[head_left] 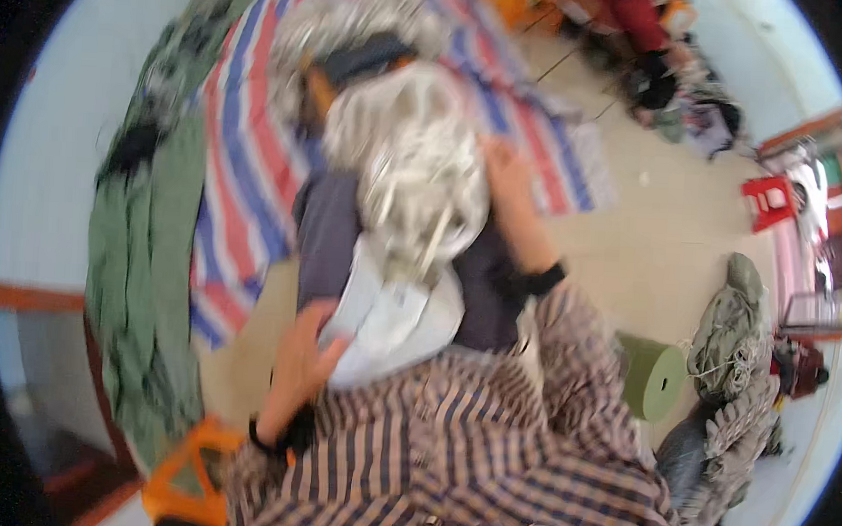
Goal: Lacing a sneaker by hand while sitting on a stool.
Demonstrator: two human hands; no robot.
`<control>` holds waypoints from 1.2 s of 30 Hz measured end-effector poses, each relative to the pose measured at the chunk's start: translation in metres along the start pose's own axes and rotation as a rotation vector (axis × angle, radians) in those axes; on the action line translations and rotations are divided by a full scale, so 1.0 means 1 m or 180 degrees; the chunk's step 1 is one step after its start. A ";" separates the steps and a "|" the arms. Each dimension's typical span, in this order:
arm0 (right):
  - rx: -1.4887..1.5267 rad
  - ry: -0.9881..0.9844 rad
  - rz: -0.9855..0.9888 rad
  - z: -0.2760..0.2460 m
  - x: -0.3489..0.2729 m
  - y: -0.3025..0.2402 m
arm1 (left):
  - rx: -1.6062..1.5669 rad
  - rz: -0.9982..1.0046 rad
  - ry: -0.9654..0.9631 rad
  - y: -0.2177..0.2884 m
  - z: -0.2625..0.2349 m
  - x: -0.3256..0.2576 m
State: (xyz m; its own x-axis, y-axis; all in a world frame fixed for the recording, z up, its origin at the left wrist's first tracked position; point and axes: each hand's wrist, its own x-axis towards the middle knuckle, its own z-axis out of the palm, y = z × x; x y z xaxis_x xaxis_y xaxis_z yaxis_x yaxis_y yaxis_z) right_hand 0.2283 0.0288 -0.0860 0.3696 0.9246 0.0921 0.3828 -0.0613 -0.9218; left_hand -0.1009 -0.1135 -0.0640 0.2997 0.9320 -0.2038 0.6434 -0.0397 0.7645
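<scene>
- Left hand (304,357): spread, thumb and fingers apart, at left edge of white sheet (394,328) on lap; dark band at wrist.
- Right hand (509,172): farther out, fingertips at right side of pale bundle (421,173); blurred, cannot tell if pinching or just resting.
- Pale bundle: on the knees, between the hands and mostly beyond the left one; crinkled, glossy, rounded, film-like look, whitish strips across near end.
- White sheet: smoother, matte, lies just nearer than bundle, meets it; any print on either too blurred to read.
- Clothes: checked shirt (410,472), tan and dark, woven look; dark grey trousers (326,225) under bundle.
- Far, past knees: dark slab with orange-brown edges (363,60), kind unclear; crumpled silvery-grey heap (358,12) around it.
- Under those: striped tarp (256,131), red, white and blue bands, creased, spread over pale tiled floor (622,250).
- Left: long green cloth (144,277), soft folds, alongside tarp.
- Near left: orange plastic stool (177,465), openwork side.
- Right: green roll (646,365), cylinder, dark hole in end; just beside it, grey-green fabric heap (734,318) with pale cord.
- Far right: red plastic piece (770,202), boxy.
</scene>
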 end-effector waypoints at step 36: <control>0.0980 -0.0216 -0.0962 -0.031 -0.043 -0.100 | -0.3513 0.0635 -0.0358 0.119 -0.113 0.179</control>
State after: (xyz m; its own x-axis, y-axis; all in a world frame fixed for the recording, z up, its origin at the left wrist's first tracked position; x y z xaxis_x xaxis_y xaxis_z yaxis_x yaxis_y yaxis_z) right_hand 0.2008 -0.0162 0.0145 0.2192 0.9070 0.3595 0.1911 0.3214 -0.9274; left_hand -0.0503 0.0891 0.0599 0.4251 0.9047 -0.0288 -0.3815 0.2079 0.9007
